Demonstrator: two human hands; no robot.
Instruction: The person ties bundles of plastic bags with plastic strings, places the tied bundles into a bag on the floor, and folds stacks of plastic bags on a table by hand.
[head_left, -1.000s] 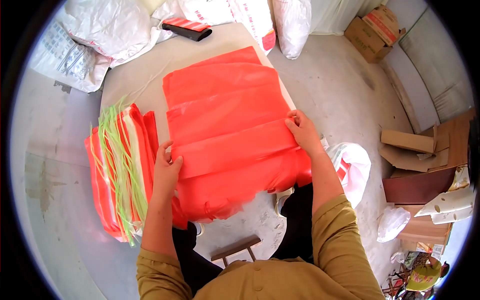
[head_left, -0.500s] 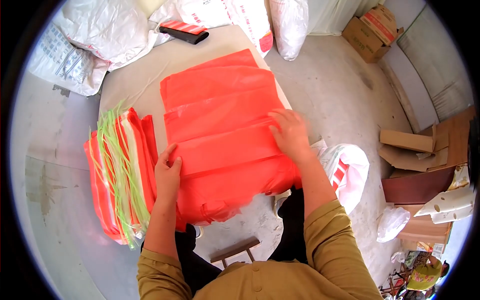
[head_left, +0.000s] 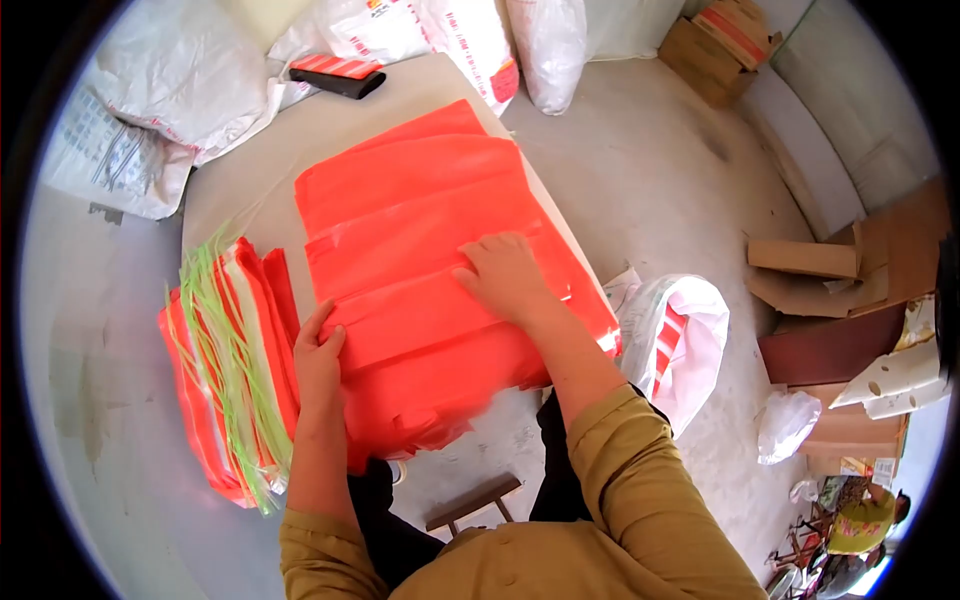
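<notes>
A stack of red plastic sheets or bags point(head_left: 420, 215) lies in overlapping folds across the table, its ragged near end hanging over the front edge. My right hand point(head_left: 503, 275) rests flat on top of it, fingers stretched out and pointing left. At the stack's left edge is my left hand point(head_left: 318, 350), thumb and fingers apart against the red plastic. Left of that hand, a folded pile of red-and-white striped plastic point(head_left: 195, 370) has a bunch of light green strips point(head_left: 225, 350) draped over it.
A black-and-red striped roll point(head_left: 337, 75) lies at the table's far edge, beside large white sacks point(head_left: 185, 75). An open white sack point(head_left: 690, 340) with striped plastic inside stands right of the table. Cardboard boxes point(head_left: 705, 60) sit on the floor; another person point(head_left: 862, 522) is far right.
My right hand has moved left from the stack's right edge onto its middle. The left hand stays at the left edge. The whole view has shifted slightly.
</notes>
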